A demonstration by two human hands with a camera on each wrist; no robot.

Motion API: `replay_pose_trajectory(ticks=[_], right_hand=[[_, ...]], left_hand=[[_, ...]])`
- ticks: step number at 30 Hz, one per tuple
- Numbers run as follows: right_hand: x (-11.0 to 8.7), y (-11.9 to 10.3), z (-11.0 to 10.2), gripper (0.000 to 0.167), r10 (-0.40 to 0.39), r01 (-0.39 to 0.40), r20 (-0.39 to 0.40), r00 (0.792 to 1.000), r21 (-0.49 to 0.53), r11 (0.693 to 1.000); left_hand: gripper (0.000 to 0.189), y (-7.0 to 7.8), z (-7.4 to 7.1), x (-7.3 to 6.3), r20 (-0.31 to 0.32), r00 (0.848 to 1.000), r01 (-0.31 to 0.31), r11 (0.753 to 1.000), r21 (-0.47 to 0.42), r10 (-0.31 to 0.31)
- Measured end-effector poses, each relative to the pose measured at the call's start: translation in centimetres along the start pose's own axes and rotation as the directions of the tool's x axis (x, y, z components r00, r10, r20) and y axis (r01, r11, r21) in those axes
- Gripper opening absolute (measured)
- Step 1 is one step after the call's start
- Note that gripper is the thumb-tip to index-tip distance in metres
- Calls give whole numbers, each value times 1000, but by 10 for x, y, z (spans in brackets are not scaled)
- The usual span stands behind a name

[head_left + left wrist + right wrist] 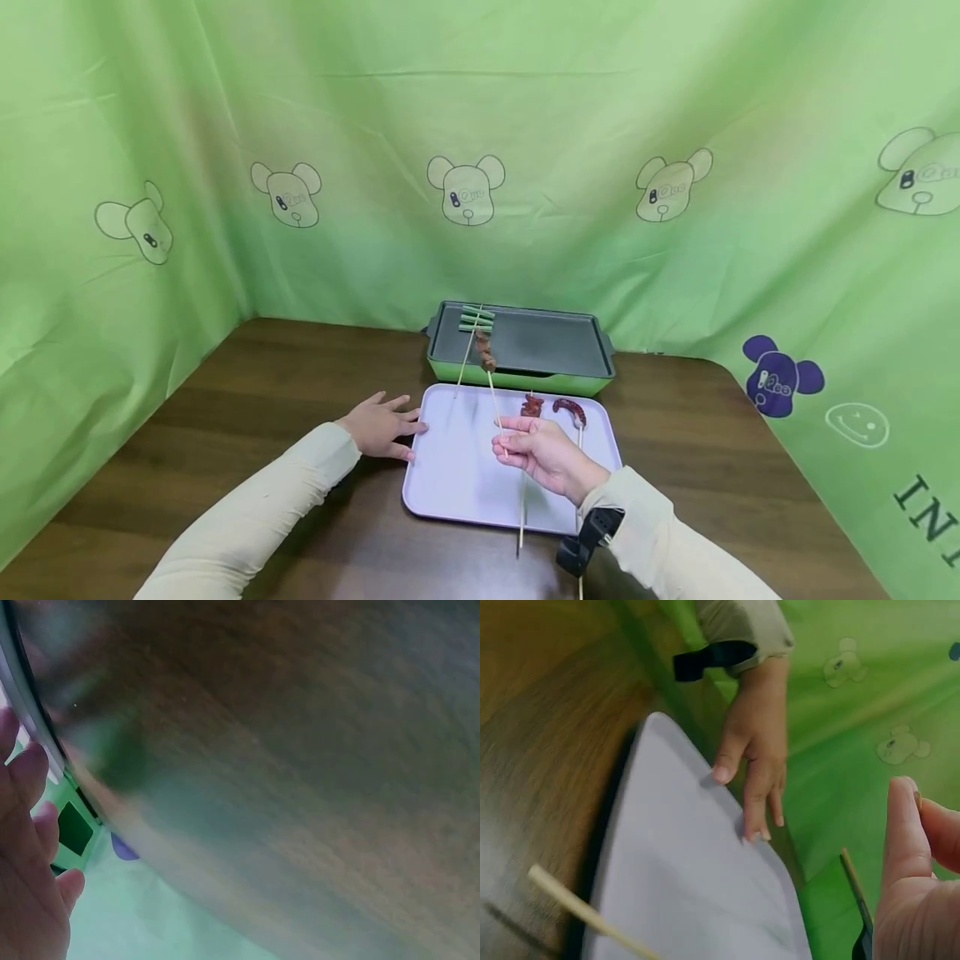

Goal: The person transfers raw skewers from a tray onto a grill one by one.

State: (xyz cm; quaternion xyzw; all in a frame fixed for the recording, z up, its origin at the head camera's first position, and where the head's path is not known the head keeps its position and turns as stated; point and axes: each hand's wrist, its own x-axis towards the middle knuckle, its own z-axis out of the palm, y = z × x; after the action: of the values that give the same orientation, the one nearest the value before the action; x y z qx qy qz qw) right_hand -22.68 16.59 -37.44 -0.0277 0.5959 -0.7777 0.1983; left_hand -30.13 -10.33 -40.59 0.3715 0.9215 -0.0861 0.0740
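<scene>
My right hand pinches the stick of a brown meat skewer between thumb and fingers, its meat end pointing up and away. In the head view that meat overlaps the griddle's front edge. With fingers spread, my left hand has its fingertips at the left rim of a white tray; the right wrist view shows the same hand at the rim. On the tray's right side lie a red meat skewer and a skewer with a curled dark-red piece, partly hidden behind my right hand.
Behind the tray stands a green-sided griddle with a dark flat plate. A skewer of green vegetable pieces lies at its left, the stick reaching over the tray. Two sticks overhang the tray's front edge. A green curtain encloses the wooden table.
</scene>
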Motion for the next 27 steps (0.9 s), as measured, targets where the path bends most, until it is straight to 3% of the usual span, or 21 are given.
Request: replay_pose_trajectory(ticks=[8, 17, 27], right_hand=[[-5, 12, -1, 38, -13, 10, -25, 1000, -100, 995], [-17, 33, 12, 31, -23, 16, -60, 998, -122, 992], [-37, 48, 46, 37, -54, 47, -164, 985, -49, 998]], left_hand=[[56, -4, 2, 2, -6, 1000, -5, 1000, -22, 5], [55, -4, 3, 0, -21, 1000, -21, 1000, -3, 21], [55, -4, 5, -1, -44, 999, -22, 1000, 14, 23]])
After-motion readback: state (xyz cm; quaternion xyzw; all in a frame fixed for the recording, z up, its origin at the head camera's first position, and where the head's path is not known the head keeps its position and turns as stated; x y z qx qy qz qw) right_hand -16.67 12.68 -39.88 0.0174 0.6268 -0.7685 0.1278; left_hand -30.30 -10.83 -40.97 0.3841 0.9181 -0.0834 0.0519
